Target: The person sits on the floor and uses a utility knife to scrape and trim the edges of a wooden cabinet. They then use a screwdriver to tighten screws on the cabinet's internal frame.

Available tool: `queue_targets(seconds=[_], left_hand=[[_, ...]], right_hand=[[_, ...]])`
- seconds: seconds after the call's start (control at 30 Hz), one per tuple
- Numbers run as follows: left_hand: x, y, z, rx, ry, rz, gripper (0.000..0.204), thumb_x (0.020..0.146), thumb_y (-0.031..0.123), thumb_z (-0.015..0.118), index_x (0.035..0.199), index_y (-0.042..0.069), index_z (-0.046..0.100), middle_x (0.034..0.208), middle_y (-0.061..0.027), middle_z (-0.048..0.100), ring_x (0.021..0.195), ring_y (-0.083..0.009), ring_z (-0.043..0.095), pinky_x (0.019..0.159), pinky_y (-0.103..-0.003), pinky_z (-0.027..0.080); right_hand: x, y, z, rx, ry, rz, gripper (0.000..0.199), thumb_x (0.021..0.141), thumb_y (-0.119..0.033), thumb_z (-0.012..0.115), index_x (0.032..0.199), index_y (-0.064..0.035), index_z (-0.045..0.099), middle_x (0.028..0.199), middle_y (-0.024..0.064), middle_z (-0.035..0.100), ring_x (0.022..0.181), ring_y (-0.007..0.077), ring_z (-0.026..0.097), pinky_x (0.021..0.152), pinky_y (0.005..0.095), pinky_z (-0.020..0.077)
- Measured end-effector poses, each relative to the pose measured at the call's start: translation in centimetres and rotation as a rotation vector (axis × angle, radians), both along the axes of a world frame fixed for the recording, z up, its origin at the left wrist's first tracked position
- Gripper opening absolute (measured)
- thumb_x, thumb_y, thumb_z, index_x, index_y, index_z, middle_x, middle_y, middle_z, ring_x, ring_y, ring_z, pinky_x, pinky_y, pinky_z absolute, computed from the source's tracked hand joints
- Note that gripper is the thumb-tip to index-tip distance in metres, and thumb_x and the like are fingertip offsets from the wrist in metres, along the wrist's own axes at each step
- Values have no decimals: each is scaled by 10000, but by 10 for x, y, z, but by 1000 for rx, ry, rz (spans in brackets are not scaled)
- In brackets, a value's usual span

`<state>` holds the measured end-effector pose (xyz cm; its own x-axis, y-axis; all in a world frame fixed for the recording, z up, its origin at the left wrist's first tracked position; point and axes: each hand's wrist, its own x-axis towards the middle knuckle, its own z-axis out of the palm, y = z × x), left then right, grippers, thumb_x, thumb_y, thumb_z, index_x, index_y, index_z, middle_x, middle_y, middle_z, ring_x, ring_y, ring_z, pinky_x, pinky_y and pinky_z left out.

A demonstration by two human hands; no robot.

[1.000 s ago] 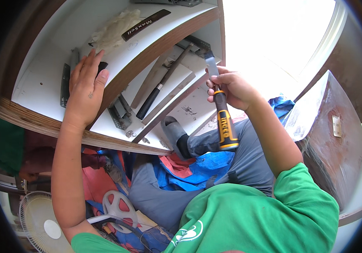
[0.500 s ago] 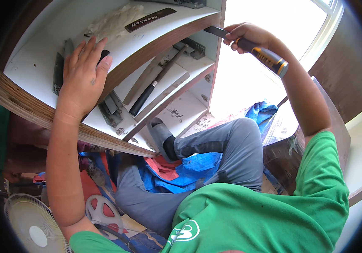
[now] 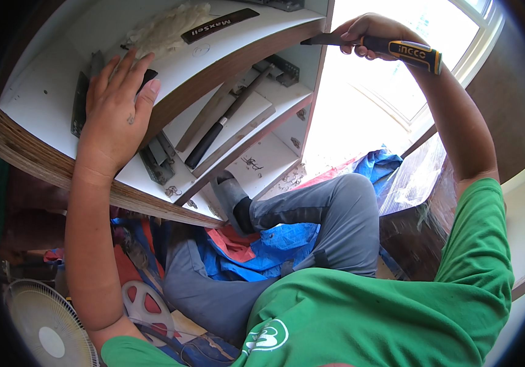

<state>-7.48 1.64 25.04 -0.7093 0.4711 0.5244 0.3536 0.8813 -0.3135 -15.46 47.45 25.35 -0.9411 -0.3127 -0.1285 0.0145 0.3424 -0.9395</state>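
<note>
My right hand (image 3: pixel 376 38) grips a chisel (image 3: pixel 414 54) with a black and yellow handle. Its dark flat blade points left, with the tip at the right end of the brown front edge (image 3: pixel 238 67) of a cabinet shelf. On the left, my left hand (image 3: pixel 115 116) lies on the cabinet with fingers stretched forward and thumb apart. Part of a black object (image 3: pixel 147 80) shows between that thumb and the fingers; the rest is hidden. A grey metal drawer slide (image 3: pixel 80 104) stands beside the hand.
The white cabinet (image 3: pixel 42 79) holds a black strip (image 3: pixel 221 25), a crumpled pale bundle (image 3: pixel 167 30) and, lower, a long black-handled tool (image 3: pixel 206 144). My bent leg (image 3: pixel 336 202) is below, by blue sheeting (image 3: pixel 287 244). A fan (image 3: pixel 48 330) stands lower left.
My right hand has moved slightly up and right with the chisel, and the handle has swung closer to level. The blade tip remains by the shelf edge. My left hand has barely shifted.
</note>
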Motion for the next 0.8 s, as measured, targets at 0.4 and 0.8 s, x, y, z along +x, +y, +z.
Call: queue_targets(seconds=[0.4,0.8], left_hand=[[-3,-1,-4,49,65,-63,467,1032,410,449,1404,142,539,1496,-140,470,1410,-346,367,1190,-493,231],[-3,-1,-6,28,143,-76,448,1028,390,456,1383,134,552,1468,-131,501,1406,-328,378,1170,-472,273]], right_hand=[[6,-15,12,51,-5,-28,418,898,-35,464,1232,214,494,745,110,600,459,69,562,387,174,486],[33,-82,26,355,174,-174,229,897,-114,521,904,85,634,663,89,610,460,113,567,385,239,463]])
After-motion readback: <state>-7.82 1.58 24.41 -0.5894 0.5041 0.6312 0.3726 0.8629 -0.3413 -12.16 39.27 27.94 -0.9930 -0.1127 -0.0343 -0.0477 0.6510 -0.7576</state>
